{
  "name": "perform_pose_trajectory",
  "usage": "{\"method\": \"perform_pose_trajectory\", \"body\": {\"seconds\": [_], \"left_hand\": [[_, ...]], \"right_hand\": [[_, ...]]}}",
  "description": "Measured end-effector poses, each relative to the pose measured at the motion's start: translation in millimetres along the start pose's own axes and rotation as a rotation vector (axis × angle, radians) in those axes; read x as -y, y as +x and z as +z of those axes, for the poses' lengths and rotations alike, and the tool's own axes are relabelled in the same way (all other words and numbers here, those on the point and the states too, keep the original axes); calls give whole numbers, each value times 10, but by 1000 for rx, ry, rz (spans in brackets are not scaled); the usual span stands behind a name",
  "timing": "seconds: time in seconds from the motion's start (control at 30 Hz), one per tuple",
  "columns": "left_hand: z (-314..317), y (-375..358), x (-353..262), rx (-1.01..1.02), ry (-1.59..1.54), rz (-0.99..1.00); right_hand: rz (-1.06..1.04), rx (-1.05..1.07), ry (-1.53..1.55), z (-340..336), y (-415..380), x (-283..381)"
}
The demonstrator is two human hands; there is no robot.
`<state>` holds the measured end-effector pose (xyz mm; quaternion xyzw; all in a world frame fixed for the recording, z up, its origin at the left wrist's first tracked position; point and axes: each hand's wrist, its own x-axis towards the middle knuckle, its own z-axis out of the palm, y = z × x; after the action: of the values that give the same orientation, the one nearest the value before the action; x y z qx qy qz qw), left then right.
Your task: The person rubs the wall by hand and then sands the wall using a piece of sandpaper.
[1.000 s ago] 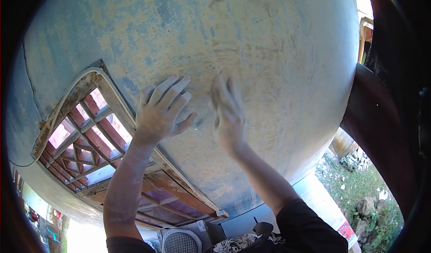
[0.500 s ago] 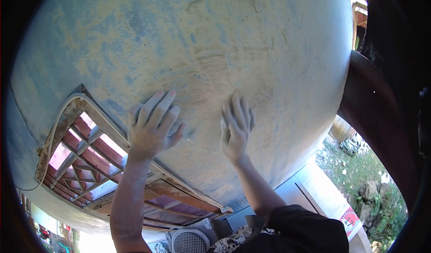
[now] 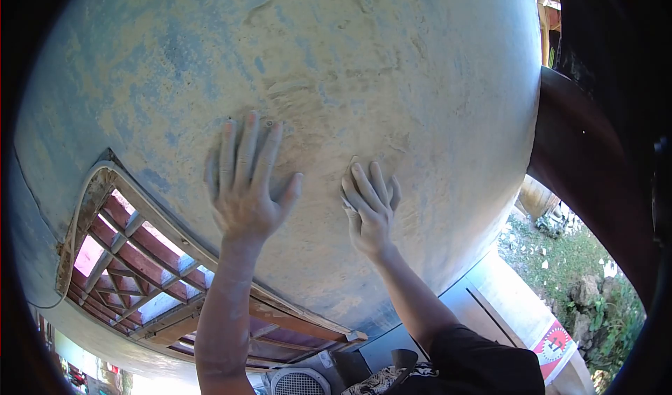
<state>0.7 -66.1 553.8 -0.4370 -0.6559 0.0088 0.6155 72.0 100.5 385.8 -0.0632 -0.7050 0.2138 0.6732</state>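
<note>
Head view only, looking up along a wall (image 3: 392,52) of worn blue paint and yellowish filler. Left hand (image 3: 246,185) pressed flat on the wall, fingers spread and pointing up, thumb out to the side: open, gripping nothing, simply bracing. Right hand (image 3: 369,206) just right of the left hand and slightly lower, apart from it, palm also toward the wall. Under its index finger, a small pale sheet, probably sandpaper (image 3: 348,185), pinned against the plaster with its tip poking up past the fingers; held by pressure of the fingers more than by a closed fist, though how the thumb sits behind it cannot be told. Long axis of the sheet roughly along the fingers, pointing up the wall. Rough ridge of filler (image 3: 308,90) above and between the two hands, nearer the left hand's fingertips than the right's; from the sandpaper, up and to the left. Below and left of the left hand, an arched vent (image 3: 133,255) with reddish wooden lattice and a pale frame, its curved edge passing close under the left wrist. Right of the right hand, the wall's edge, then a dark beam (image 3: 581,157), with grass and stones (image 3: 581,283) well beyond. Black sleeve (image 3: 483,360) at the bottom, on the right arm. Both forearms dusted white.
</note>
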Motion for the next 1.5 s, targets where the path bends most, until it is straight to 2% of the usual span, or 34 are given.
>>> {"method": "perform_pose_trajectory", "body": {"seconds": [0.07, 0.13, 0.23, 0.3, 0.4, 0.47, 0.63, 0.8, 1.07, 1.2, 1.27, 1.37, 1.5], "left_hand": [[-35, 8, -86, 30, 21, 0], [-58, 19, -106, 65, 39, -1], [-55, 9, -126, 81, 39, 5], [-26, 3, -149, 66, -5, 74], [-33, 17, -176, 60, 1, 89], [-38, 21, -194, 70, -7, 91], [-75, 18, -198, 86, -20, 118], [-45, 19, -224, 62, -47, 124], [-57, -13, -219, 70, -75, 113], [-44, -18, -209, 71, -89, 123], [-40, -19, -211, 69, -90, 126], [-60, -24, -223, 77, -82, 125], [-46, -28, -219, 78, -84, 126]], "right_hand": [[-27, 33, -32, 16, 16, -44], [44, -66, -9, 8, 426, 68], [77, -107, 8, 45, 752, 271], [89, -124, 16, 46, 682, 279], [61, -2, 30, 44, 264, 114], [-58, 14, 8, 87, 125, -24], [37, -99, 61, 168, 604, 308], [125, -45, 70, 175, 171, 295], [71, -139, 79, 172, 704, 280], [116, -127, 92, 229, 338, 208], [66, -133, 49, 250, 261, 99], [61, -178, 34, 182, 683, 167], [74, -226, 77, 236, 709, 231]]}}
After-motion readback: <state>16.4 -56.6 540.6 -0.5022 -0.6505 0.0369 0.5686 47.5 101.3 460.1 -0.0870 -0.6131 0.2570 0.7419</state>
